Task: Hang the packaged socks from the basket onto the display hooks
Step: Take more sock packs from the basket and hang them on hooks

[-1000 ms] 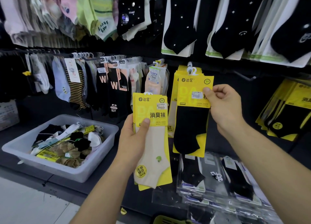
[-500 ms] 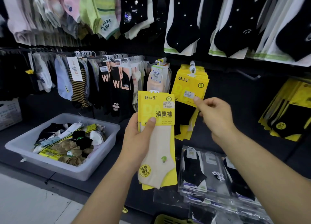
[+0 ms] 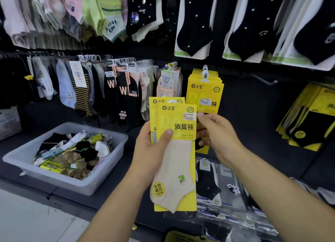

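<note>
Packaged socks point(image 3: 175, 151), a beige pair on a yellow card, stand upright in my left hand point(image 3: 146, 151), thumb clamped across the front, with a second yellow card point(image 3: 154, 105) tucked behind. Right hand point(image 3: 215, 134) pinches the front card's right edge. Basket point(image 3: 112, 171) sits low left, part full. Step, as I read it: separating one pack. Next: carry its top to the hook point(image 3: 205, 73) bearing matching yellow packs point(image 3: 204, 94).

basket point(image 3: 81, 184), clear packets point(image 3: 224, 183) on dark shelf point(image 3: 27, 127)
</note>
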